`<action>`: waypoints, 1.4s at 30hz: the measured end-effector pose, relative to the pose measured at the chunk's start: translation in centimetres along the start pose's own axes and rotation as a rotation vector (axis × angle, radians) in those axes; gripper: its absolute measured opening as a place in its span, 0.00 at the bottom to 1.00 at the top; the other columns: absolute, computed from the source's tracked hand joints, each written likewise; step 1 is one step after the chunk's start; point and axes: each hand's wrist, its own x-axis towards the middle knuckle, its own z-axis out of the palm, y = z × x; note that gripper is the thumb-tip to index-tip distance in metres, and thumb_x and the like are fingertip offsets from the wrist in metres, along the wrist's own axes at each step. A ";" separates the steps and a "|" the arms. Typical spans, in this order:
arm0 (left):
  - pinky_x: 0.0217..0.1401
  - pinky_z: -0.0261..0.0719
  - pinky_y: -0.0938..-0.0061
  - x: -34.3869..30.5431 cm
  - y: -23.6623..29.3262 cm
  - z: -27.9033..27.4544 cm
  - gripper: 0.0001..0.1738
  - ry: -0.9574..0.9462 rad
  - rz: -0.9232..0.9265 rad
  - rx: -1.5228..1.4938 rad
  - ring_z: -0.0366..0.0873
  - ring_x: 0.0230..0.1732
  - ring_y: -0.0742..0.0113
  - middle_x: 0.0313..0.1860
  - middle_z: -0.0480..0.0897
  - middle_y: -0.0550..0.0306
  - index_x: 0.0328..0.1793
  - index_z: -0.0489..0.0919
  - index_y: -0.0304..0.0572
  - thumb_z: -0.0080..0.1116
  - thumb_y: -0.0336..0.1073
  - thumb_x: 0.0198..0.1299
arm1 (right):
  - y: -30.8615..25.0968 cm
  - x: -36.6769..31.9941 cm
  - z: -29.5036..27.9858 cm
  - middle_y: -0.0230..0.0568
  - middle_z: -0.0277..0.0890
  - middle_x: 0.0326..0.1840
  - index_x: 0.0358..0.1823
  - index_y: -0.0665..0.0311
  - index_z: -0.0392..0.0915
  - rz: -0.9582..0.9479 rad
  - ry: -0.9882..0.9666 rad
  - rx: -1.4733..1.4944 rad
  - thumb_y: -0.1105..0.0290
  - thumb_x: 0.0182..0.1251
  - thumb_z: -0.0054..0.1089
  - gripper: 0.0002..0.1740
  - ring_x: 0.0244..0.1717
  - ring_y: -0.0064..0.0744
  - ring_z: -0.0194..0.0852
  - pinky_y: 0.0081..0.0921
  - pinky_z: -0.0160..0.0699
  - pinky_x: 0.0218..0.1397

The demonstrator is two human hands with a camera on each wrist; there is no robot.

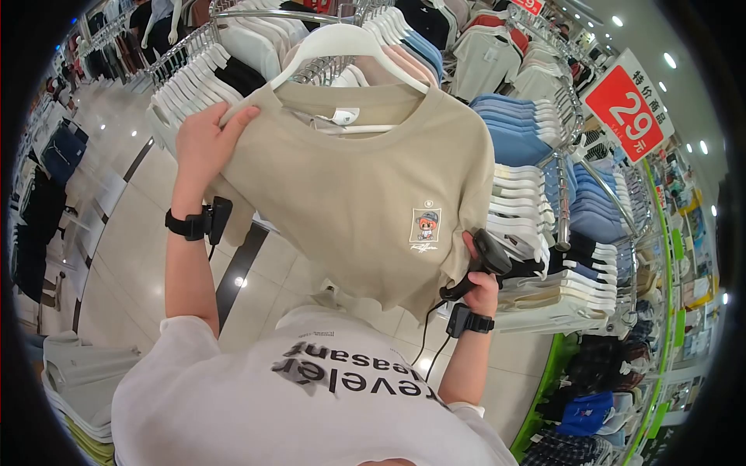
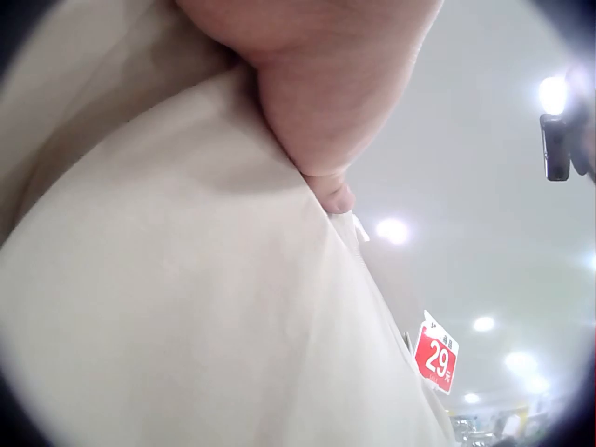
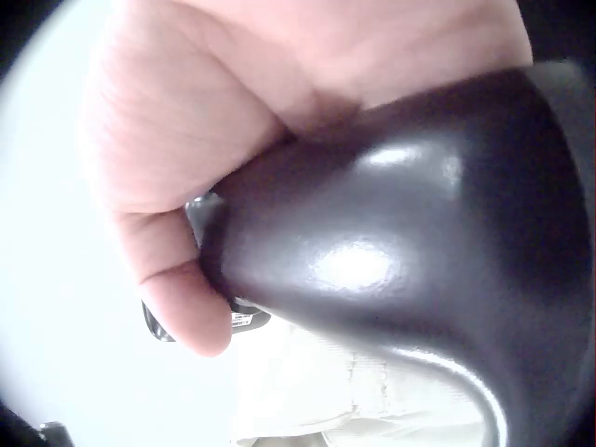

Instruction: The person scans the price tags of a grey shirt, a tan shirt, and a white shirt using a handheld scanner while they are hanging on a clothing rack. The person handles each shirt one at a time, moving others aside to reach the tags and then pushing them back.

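A beige T-shirt (image 1: 342,186) with a small cartoon print on its front hangs on a white hanger (image 1: 338,40) before the person. At the shirt's left shoulder in the head view, the left hand (image 1: 203,144) grips the fabric, thumb across the front. The left wrist view shows this hand (image 2: 326,84) against the beige cloth (image 2: 186,289). Beside the shirt's opposite side, the right hand (image 1: 483,291) holds a black handheld barcode scanner (image 1: 491,252). In the right wrist view, its thumb and palm wrap the scanner's glossy dark body (image 3: 307,233).
Racks of hung clothes surround the shirt: white garments (image 1: 517,198) and blue ones (image 1: 513,128) at right, more behind. A red 29 price sign (image 1: 629,113) stands at upper right. Tiled floor (image 1: 128,233) lies below, and folded clothes (image 1: 85,380) sit at lower left.
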 end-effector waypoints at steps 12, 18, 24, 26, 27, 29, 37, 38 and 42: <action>0.26 0.65 0.64 -2.1 -0.2 -1.1 0.32 -0.015 0.097 -0.175 0.62 0.20 0.55 0.16 0.68 0.49 0.24 0.74 0.35 0.74 0.56 0.63 | -3.0 -2.7 -1.0 0.51 0.79 0.72 0.78 0.69 0.68 -0.195 0.169 -0.246 0.80 0.45 0.65 0.49 0.77 0.45 0.69 0.40 0.56 0.85; 0.26 0.67 0.63 -3.8 1.0 -1.6 0.30 -0.036 0.115 -0.187 0.67 0.21 0.51 0.19 0.72 0.47 0.25 0.76 0.36 0.76 0.55 0.60 | -6.5 -2.5 0.1 0.56 0.73 0.77 0.80 0.68 0.66 -0.362 0.166 -0.505 0.77 0.50 0.67 0.49 0.78 0.44 0.70 0.41 0.61 0.83; 0.26 0.68 0.68 -5.3 0.5 -0.9 0.23 -0.049 0.207 -0.120 0.68 0.20 0.57 0.20 0.74 0.49 0.29 0.79 0.36 0.79 0.47 0.58 | -10.8 -2.1 5.6 0.54 0.70 0.79 0.81 0.69 0.65 -0.563 0.006 -0.841 0.66 0.58 0.77 0.48 0.77 0.40 0.71 0.37 0.75 0.76; 0.26 0.69 0.67 -5.7 0.6 -0.7 0.23 -0.046 0.240 -0.110 0.70 0.21 0.53 0.21 0.76 0.48 0.29 0.80 0.36 0.80 0.47 0.57 | -12.0 -2.0 8.3 0.53 0.71 0.79 0.80 0.69 0.66 -0.498 -0.054 -0.865 0.65 0.58 0.78 0.49 0.75 0.38 0.73 0.37 0.75 0.75; 0.26 0.69 0.66 -5.9 0.7 -0.6 0.23 -0.057 0.262 -0.102 0.71 0.21 0.52 0.21 0.76 0.48 0.29 0.80 0.37 0.80 0.47 0.56 | -12.1 -1.8 9.3 0.52 0.71 0.79 0.80 0.69 0.66 -0.433 -0.109 -0.890 0.64 0.57 0.80 0.50 0.72 0.37 0.75 0.36 0.75 0.73; 0.26 0.70 0.66 -6.3 1.2 -0.4 0.23 -0.069 0.285 -0.094 0.73 0.21 0.51 0.21 0.77 0.48 0.29 0.80 0.37 0.81 0.48 0.55 | -12.0 -0.4 10.6 0.53 0.69 0.81 0.71 0.74 0.76 -0.564 -0.160 -1.163 0.66 0.53 0.80 0.42 0.64 0.31 0.81 0.34 0.72 0.72; 0.24 0.68 0.63 -7.0 3.3 0.1 0.31 0.017 0.425 -0.080 0.73 0.20 0.52 0.18 0.75 0.55 0.22 0.74 0.44 0.80 0.59 0.51 | -9.6 2.8 13.7 0.40 0.86 0.50 0.79 0.72 0.63 -0.485 -0.390 -1.044 0.75 0.46 0.78 0.54 0.56 0.30 0.83 0.31 0.76 0.68; 0.24 0.68 0.63 -7.1 3.6 0.1 0.31 0.016 0.423 -0.077 0.73 0.20 0.52 0.18 0.75 0.55 0.22 0.74 0.44 0.80 0.59 0.51 | -9.2 3.1 13.1 0.40 0.86 0.50 0.75 0.72 0.66 -0.428 -0.379 -1.032 0.75 0.45 0.78 0.51 0.54 0.30 0.83 0.30 0.78 0.65; 0.25 0.67 0.63 -7.7 4.8 0.1 0.28 -0.032 0.397 -0.087 0.69 0.21 0.48 0.19 0.73 0.49 0.24 0.75 0.40 0.83 0.52 0.49 | -9.2 4.1 12.2 0.40 0.85 0.45 0.58 0.70 0.76 -0.386 -0.403 -1.082 0.76 0.44 0.76 0.34 0.45 0.30 0.83 0.28 0.81 0.55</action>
